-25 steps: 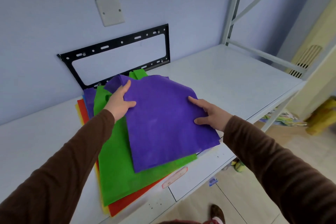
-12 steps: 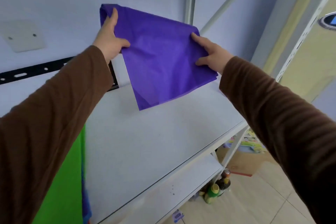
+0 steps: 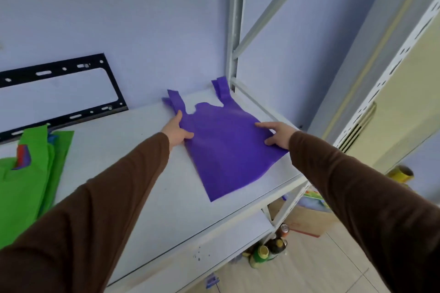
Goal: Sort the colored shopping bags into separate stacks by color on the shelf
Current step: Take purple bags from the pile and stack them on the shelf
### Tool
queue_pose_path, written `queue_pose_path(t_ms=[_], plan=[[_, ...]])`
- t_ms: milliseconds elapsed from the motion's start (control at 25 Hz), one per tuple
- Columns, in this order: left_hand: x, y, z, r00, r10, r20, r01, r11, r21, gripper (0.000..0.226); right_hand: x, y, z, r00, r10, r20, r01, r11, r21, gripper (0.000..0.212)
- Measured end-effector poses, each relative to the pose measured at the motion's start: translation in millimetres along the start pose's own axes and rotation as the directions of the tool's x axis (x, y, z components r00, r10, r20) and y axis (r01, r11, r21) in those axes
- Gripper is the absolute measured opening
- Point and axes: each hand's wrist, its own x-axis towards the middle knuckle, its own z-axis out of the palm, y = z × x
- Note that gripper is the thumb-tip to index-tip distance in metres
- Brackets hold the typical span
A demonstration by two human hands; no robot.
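Observation:
A purple bag (image 3: 228,145) lies flat on the right end of the white shelf (image 3: 133,188), its two handles pointing at the wall. My left hand (image 3: 177,132) pinches its left edge with thumb on top. My right hand (image 3: 277,134) grips its right edge. At the left edge of view sits the remaining pile, with a green bag (image 3: 26,178) on top and bits of red and blue showing through its handle cut-out.
A black metal bracket (image 3: 62,93) is fixed to the wall behind the shelf. The shelf's upright post (image 3: 234,31) and diagonal brace stand just behind the purple bag. Bottles (image 3: 269,250) and a cardboard box (image 3: 309,219) sit on the floor below.
Both hands carried the purple bag from mid-air down onto the shelf's right end, where it now lies flat. My view has swung down and right.

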Motion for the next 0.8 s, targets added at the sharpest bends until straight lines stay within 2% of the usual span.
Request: queue_pose_path(t_ms=[160,280,360,520,680,800], plan=[[17,-16,8,0.996,0.003,-0.091,0.011,0.989,0.149,0.091,5,26,9,0.999,0.047,-0.014,-0.049,0.995,-0.089,0.053],[4,-3,18,0.989,0.037,-0.142,0.006,0.957,0.290,0.083,7,33,10,0.998,-0.012,-0.060,-0.001,0.974,-0.226,0.052],[3,-1,27,0.987,0.058,-0.153,0.001,0.932,0.363,0.079,6,37,10,0.994,-0.021,-0.109,-0.007,0.969,-0.247,0.051],[4,1,31,0.988,0.046,-0.150,0.024,0.900,0.435,0.080,6,43,11,0.988,-0.030,-0.153,-0.009,0.969,-0.249,0.048],[-4,2,26,0.985,0.061,-0.161,0.041,0.824,0.565,0.081,4,38,15,0.988,-0.078,-0.136,0.023,0.931,-0.365,0.048],[-18,3,19,0.968,0.142,-0.208,0.009,0.805,0.594,0.075,-3,20,17,0.966,-0.151,-0.208,0.028,0.867,-0.498,0.045]])
